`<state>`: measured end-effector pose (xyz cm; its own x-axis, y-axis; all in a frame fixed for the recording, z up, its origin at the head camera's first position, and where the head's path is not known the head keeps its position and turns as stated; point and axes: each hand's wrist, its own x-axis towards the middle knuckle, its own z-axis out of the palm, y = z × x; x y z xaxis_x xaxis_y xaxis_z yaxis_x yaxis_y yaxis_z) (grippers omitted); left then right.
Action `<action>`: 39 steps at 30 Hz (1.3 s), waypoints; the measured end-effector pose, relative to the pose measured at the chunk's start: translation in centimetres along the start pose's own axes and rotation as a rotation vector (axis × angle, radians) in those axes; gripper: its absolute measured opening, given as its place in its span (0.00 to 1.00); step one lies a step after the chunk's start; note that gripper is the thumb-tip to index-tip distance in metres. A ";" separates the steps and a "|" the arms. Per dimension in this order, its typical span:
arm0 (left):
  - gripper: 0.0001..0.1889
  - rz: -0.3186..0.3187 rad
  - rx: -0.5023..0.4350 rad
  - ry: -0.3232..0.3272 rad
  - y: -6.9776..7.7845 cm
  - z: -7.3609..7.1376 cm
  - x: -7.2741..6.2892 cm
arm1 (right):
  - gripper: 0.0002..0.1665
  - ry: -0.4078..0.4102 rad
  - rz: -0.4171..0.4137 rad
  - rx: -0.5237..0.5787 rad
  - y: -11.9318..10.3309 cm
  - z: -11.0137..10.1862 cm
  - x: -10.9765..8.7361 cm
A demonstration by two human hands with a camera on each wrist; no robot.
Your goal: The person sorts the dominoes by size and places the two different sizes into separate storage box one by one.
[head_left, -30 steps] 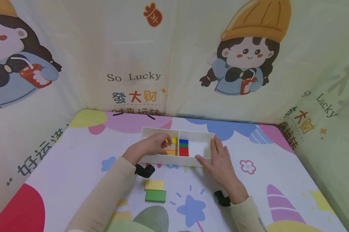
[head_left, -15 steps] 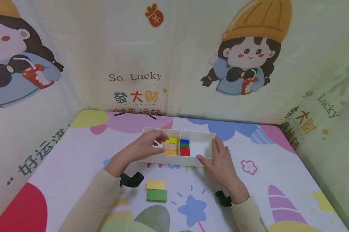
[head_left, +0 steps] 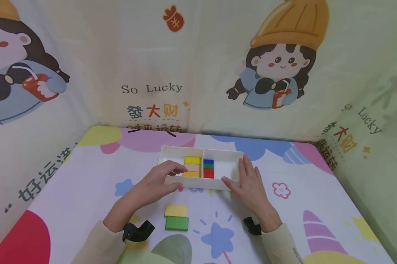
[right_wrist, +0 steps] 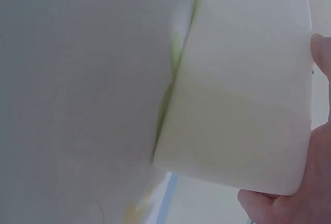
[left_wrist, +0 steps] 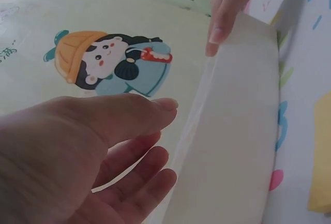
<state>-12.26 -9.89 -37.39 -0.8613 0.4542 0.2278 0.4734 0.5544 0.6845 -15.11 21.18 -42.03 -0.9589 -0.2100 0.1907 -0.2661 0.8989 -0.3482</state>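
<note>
A white two-compartment box (head_left: 185, 183) stands on the table in the head view. Yellow, beige and orange blocks (head_left: 193, 168) lie in its left compartment; blue, green and red blocks (head_left: 208, 169) line the divider in the right one. My left hand (head_left: 155, 183) is at the front left of the box, fingers loosely bent over the rim, thumb lower in front. Nothing shows between its thumb and fingers in the left wrist view. My right hand (head_left: 251, 187) holds the box's right corner, thumb on the front rim and fingers along the end wall (right_wrist: 232, 177).
Nearer than the box, a pale yellow block (head_left: 175, 210) and a green block (head_left: 177, 223) lie touching on the patterned tablecloth (head_left: 284, 220). Printed curtains (head_left: 205, 73) enclose the table at the back and both sides.
My left hand has drawn back from the left compartment's blocks, toward me and the left, exposing them. My right hand has stayed at the box's right end.
</note>
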 end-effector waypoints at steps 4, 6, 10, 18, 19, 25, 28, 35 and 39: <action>0.20 -0.018 -0.046 -0.037 -0.2 0.7 -1.1 | 0.59 -0.011 0.005 -0.042 -0.1 -0.1 0.0; 0.19 -0.028 -0.078 -0.071 -0.4 0.9 -1.5 | 0.59 -0.013 0.008 -0.057 0.0 -0.2 0.0; 0.18 -0.055 -0.120 -0.162 -1.0 1.4 -1.8 | 0.56 0.001 0.004 -0.042 0.1 -0.3 0.2; 0.16 -0.070 -0.108 -0.256 -1.7 2.0 -2.0 | 0.52 0.013 -0.006 -0.017 0.3 0.3 0.6; 0.16 -0.075 -0.101 -0.260 -1.8 2.1 -2.0 | 0.52 0.017 -0.006 -0.019 0.3 0.3 0.6; 0.16 -0.099 -0.084 -0.286 -2.0 2.2 -1.8 | 0.50 0.027 -0.003 -0.023 0.3 0.3 0.8; 0.17 -0.105 -0.080 -0.299 -2.1 2.3 -1.9 | 0.50 0.015 0.005 -0.014 0.2 0.2 0.8; 0.17 -0.128 -0.093 -0.356 -2.3 2.5 -1.7 | 0.50 0.014 0.010 -0.003 0.2 0.1 0.8; 0.19 -0.137 -0.108 -0.382 -2.5 2.5 -1.8 | 0.50 0.030 -0.006 -0.001 0.4 0.2 0.8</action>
<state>-11.48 -10.39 -41.22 -0.7750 0.6187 -0.1291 0.3200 0.5603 0.7640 -15.95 21.25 -42.20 -0.9539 -0.2035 0.2206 -0.2716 0.8981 -0.3459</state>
